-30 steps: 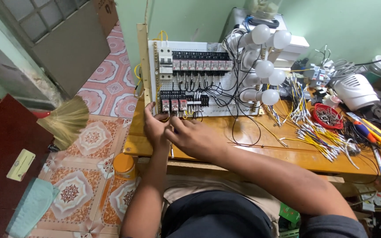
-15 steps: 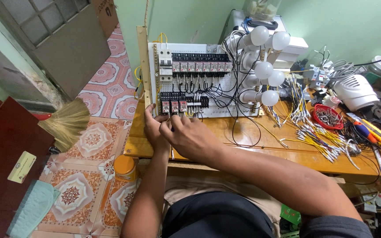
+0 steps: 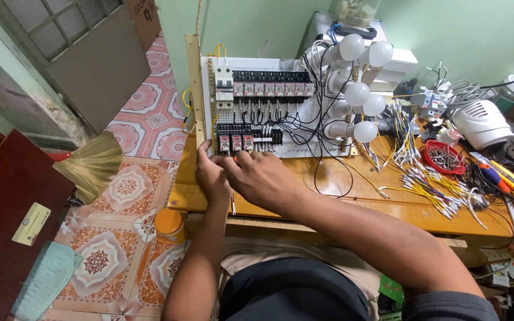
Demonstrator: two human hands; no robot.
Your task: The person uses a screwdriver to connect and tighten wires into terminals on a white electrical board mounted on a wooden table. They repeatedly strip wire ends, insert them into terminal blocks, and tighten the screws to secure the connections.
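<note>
Wooden workbench [image 3: 358, 205] carries everything; its near edge runs just above the seated person's lap. White perforated wiring panel [image 3: 281, 107] stands propped near-upright at the bench's left end, face toward the person, probably so both rows of components can be reached from the seat. Wooden strip [image 3: 193, 89] stands against its left edge.

Top row: black relay bank [image 3: 272, 83], white breaker [image 3: 223, 83] at its left. Lower row: relay sockets with orange-marked relays [image 3: 237, 141], black wires looping down from the upper bank. White bulbs [image 3: 358, 89] stand in holders on the panel's right side, likely as test loads.

Loose stock sits well right of the hands: bundle of yellow and white wires [image 3: 429, 178], red dish of small fasteners [image 3: 444, 157], screwdrivers [image 3: 510, 178] at the far right.

Hands are close together, touching or nearly so, at the panel's lower left corner. Left hand [image 3: 209, 172] lies just below the lower relay row, fingers curled toward the panel's bottom edge. Right hand [image 3: 263, 175] is beside it, fingers bent inward over the same spot. A thin dark tip [image 3: 232, 206] pokes out below them, so something slender may be pinched there; which hand holds it, I cannot tell. The lower relays are immediately above both sets of fingertips.
</note>
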